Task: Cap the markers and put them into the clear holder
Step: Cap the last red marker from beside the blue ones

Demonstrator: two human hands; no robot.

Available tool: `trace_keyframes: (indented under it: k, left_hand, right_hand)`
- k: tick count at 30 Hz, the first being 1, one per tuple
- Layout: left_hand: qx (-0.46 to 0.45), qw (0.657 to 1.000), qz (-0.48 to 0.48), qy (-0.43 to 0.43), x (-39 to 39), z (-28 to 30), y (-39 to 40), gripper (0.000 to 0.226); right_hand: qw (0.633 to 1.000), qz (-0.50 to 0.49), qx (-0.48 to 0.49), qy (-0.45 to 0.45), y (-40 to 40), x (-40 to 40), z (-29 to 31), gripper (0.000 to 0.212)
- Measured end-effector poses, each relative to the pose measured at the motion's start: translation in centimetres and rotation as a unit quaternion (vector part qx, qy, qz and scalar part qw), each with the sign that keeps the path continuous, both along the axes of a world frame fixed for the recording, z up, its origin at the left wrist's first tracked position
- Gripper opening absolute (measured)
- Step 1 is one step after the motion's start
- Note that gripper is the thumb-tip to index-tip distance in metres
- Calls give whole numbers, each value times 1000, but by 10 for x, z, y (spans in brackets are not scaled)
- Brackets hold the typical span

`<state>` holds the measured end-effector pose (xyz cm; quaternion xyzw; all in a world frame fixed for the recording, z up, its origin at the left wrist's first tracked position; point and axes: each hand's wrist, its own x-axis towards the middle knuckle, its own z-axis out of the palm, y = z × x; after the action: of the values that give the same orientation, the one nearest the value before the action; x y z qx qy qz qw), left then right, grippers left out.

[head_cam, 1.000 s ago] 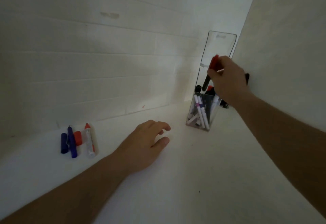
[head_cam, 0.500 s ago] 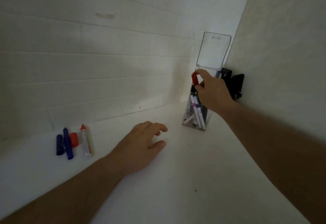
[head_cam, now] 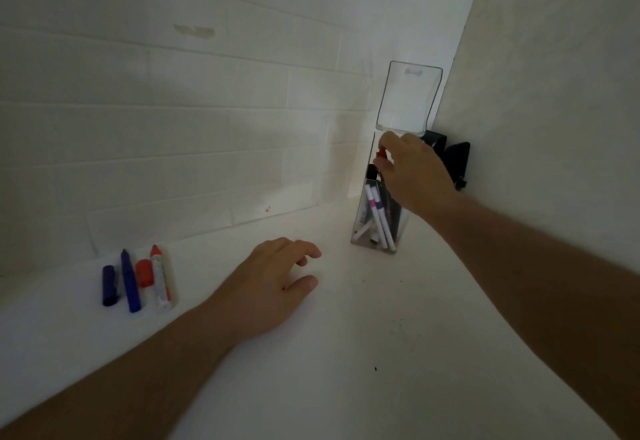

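Clear, glossy plastic for the holder [head_cam: 398, 121], with light glinting along its edges. Smooth plastic on the blue marker [head_cam: 130, 282] and the red cap [head_cam: 144, 272], slightly shiny. Matt white on the counter [head_cam: 346, 353], with small dark specks. Painted brick on the back wall [head_cam: 173, 110], matt, with shallow joints. Fine-grained, matt finish on the side wall [head_cam: 554, 59].

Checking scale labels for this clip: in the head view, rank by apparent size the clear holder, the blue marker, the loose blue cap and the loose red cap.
1. clear holder
2. blue marker
3. blue cap
4. red cap, slightly smaller than the blue cap
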<state>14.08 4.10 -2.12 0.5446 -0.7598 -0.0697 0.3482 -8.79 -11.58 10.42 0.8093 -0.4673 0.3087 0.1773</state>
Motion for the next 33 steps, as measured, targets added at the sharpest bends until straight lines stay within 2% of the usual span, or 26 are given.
trace_keyframes:
  k: [2, 5, 8, 9, 12, 14, 16, 19, 22, 25, 27, 29, 33]
  left_hand:
    - [2, 1000, -1, -1, 0, 0, -1, 30]
    - [-1, 1000, -5, -1, 1, -1, 0, 28]
    - [-7, 1000, -5, -17, 0, -1, -1, 26]
    - [-11, 1000, -6, -24, 0, -2, -2, 25]
    - [-31, 999, -9, -29, 2, -4, -3, 20]
    - [-41, 998, -17, -37, 3, -1, -2, 17]
    - [-68, 996, -19, -55, 7, 6, 1, 14]
    - [-135, 986, 48, -82, 26, 33, 10, 12]
    - [-134, 966, 217, -39, 65, 65, 22, 14]
    - [-54, 940, 329, 64, 107, 88, 35, 17]
    - [-19, 930, 359, 80, 129, 91, 46, 17]
    - [-11, 920, 384, 73, 144, 85, 58, 18]
    - [49, 921, 387, 19, 148, 64, 70, 17]
  right_hand:
    - [997, -42, -38, 45, -5, -5, -6, 16]
    - [989, -99, -48, 97, -3, -8, -13, 22]
    - [957, -112, -83, 253, 3, -6, -15, 22]
    - [956, -109, -75, 263, 6, -6, -14, 21]
    - [963, -112, -44, 241, 10, -4, -12, 21]
    - [988, -99, -23, 120, 15, 1, -16, 20]
    - [997, -68, -46, 11, 32, 10, -21, 28]
    - [997, 12, -71, 12, 70, 43, -37, 38]
    - [987, 117, 109, -23, 103, 92, -64, 38]
    - [940, 213, 253, -82, 131, 139, -85, 38]
    - [917, 263, 287, -89, 152, 164, -90, 34]
    - [903, 299, 304, -55, 169, 185, -93, 30]
    - [904, 322, 282, -4, 176, 211, -102, 24]
